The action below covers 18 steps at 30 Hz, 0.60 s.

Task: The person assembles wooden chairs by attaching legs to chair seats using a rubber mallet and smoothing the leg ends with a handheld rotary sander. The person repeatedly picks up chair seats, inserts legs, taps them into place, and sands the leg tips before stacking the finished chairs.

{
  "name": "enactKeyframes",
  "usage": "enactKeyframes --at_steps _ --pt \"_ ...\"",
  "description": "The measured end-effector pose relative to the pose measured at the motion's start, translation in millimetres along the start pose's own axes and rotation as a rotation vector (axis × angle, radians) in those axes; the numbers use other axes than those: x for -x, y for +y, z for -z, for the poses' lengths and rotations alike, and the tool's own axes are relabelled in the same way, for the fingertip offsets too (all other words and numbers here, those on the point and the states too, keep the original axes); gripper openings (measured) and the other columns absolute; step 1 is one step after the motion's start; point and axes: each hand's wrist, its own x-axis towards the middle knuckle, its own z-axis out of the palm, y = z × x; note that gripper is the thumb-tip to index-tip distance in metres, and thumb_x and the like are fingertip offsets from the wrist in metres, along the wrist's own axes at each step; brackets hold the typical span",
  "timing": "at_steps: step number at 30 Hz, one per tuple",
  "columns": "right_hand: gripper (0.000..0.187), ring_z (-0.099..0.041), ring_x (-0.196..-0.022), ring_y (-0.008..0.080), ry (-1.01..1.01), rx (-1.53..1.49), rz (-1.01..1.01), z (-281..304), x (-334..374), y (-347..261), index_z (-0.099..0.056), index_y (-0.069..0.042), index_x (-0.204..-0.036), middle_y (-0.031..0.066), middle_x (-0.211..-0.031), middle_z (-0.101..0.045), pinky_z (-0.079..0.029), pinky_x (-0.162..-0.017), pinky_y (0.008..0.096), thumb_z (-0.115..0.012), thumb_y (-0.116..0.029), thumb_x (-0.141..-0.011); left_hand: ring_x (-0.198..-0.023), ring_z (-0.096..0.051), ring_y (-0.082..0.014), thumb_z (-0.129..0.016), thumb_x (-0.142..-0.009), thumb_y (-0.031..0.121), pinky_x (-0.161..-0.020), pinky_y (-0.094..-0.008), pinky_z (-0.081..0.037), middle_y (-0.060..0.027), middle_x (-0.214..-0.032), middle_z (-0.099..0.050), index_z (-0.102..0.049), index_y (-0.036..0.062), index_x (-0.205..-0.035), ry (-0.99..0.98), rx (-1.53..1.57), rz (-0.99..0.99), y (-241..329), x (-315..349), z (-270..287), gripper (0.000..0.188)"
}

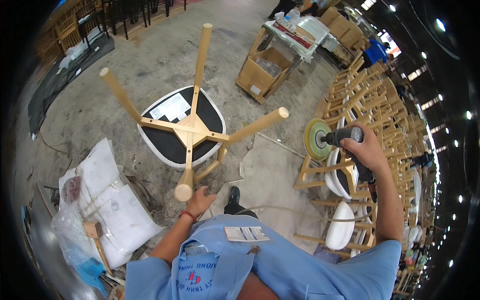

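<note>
My right hand (367, 147), raised at the right, is closed around the dark grip of a hand-held disc sander (348, 135). The sander's round yellow-green pad (316, 139) faces left, apart from any wood. Low at the middle left is my left hand (201, 201), a red bracelet on its wrist. Its visible fingers look apart, close beside the near leg end of an upside-down wooden chair (192, 131); whether they touch it I cannot tell. The chair has pale legs pointing up, crossed rails, a black seat underside with a white label, and a white seat edge.
White wrapped padding (107, 200) and a wooden mallet (96, 239) lie at the left. An air hose (300, 214) crosses before me. Stacked wooden chairs (370, 105) fill the right. A cardboard box (262, 74) sits under a workbench (295, 37); a person in blue (375, 52) is beyond.
</note>
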Motion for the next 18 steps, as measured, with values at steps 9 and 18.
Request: enactKeyframes --at_steps 9,18 --pt "0.051 -0.067 -0.086 0.035 -0.423 0.512 0.705 -6 -124 -20 -0.062 -0.002 -0.108 0.0222 -0.089 -0.067 -0.052 -0.078 0.0414 -0.072 -0.031 -0.068 -0.119 -0.056 -0.0337 -0.075 -0.08 0.02 -0.101 -0.0381 -0.043 -0.0204 -0.126 -0.058 -0.049 0.0025 -0.134 0.15 -0.064 -0.522 228 -151 -97 0.063" --pt "0.043 -0.064 -0.066 0.0177 -0.69 0.224 0.412 -8 -199 -18 -0.059 -0.001 -0.107 0.0088 -0.076 -0.064 -0.052 -0.063 0.0324 -0.073 -0.022 -0.072 -0.101 -0.062 -0.0343 -0.074 -0.077 0.015 -0.087 -0.0402 -0.049 -0.0163 -0.109 -0.065 -0.058 0.0087 -0.117 0.184 -0.052 -0.567 231 -164 -115 0.044"
